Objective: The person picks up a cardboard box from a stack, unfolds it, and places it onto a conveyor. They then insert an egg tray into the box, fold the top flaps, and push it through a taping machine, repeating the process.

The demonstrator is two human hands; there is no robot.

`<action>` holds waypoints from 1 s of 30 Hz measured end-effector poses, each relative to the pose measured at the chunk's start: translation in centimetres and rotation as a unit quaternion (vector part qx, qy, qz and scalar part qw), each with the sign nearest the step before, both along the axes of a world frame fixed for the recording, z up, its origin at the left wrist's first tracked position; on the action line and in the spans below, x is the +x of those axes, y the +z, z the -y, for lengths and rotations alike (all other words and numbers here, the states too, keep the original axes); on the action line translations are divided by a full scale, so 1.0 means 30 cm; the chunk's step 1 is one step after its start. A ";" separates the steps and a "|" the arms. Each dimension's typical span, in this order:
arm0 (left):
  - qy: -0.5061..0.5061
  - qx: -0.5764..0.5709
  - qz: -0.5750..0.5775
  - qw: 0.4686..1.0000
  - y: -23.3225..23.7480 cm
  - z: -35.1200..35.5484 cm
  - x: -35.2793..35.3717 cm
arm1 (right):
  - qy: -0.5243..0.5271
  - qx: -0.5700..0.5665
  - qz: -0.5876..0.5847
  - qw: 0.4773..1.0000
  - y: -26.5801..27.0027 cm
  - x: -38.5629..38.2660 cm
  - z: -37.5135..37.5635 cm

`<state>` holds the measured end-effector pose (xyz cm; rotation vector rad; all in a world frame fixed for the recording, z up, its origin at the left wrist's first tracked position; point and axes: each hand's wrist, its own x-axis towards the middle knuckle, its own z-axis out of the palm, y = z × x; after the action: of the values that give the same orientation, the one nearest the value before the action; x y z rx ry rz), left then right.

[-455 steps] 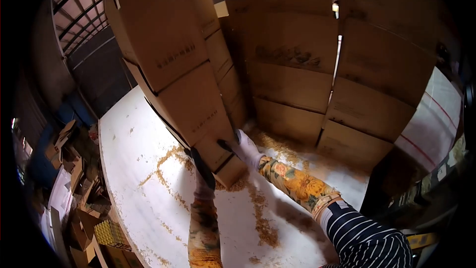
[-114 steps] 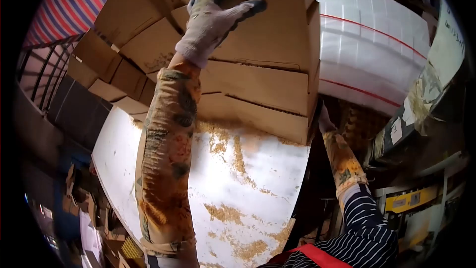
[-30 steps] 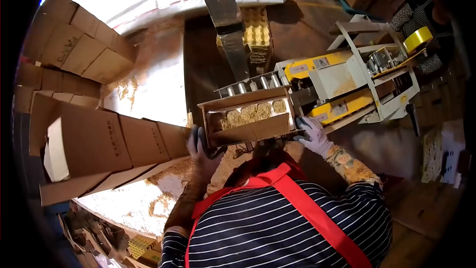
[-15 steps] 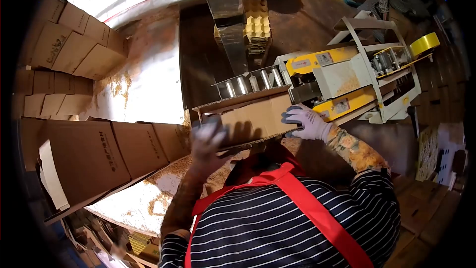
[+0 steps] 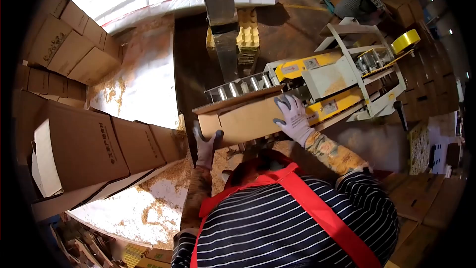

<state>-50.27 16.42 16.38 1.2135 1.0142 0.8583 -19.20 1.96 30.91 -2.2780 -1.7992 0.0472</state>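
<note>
While both hands (image 5: 205,144) (image 5: 296,121) touch it, spread | carton (image 5: 248,121): tan, oblong, far flap (image 5: 238,101) raised

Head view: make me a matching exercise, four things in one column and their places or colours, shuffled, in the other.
Column 1
1. Left hand
2. Right hand
3. Tape roll
4. Straps

Column 2
A. Yellow, mounted on the machine
B. At the end of the box farther from the machine
C. Red, over the striped top
D. At the end of the box nearer the machine

Pairs: 1-B, 2-D, 3-A, 4-C
</note>
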 end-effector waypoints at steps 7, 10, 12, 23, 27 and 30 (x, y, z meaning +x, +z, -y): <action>0.085 -0.057 0.080 0.992 0.169 0.178 0.173 | 0.124 0.080 -0.002 0.989 0.051 -0.092 -0.282; 0.115 -0.024 0.056 0.992 0.126 0.193 0.231 | 0.122 -0.003 -0.060 0.991 -0.035 -0.055 -0.084; 0.128 0.015 -0.016 0.992 0.063 0.229 0.326 | 0.055 -0.070 -0.030 0.996 -0.087 -0.024 -0.011; -0.134 0.080 -0.099 0.983 0.559 0.152 0.132 | 0.346 0.249 -0.221 0.877 0.684 -0.436 -0.404; 0.449 0.425 -0.218 0.755 0.909 0.281 -0.330 | 0.471 0.426 -0.215 0.742 0.990 -0.954 -0.537; 0.484 0.317 -0.077 0.812 0.883 0.096 -0.598 | 0.408 0.414 -0.388 0.715 1.034 -1.137 -0.575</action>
<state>-68.21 13.53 42.86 1.2850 1.5857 2.0534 -53.32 19.21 61.94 -0.5712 -1.6398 0.2444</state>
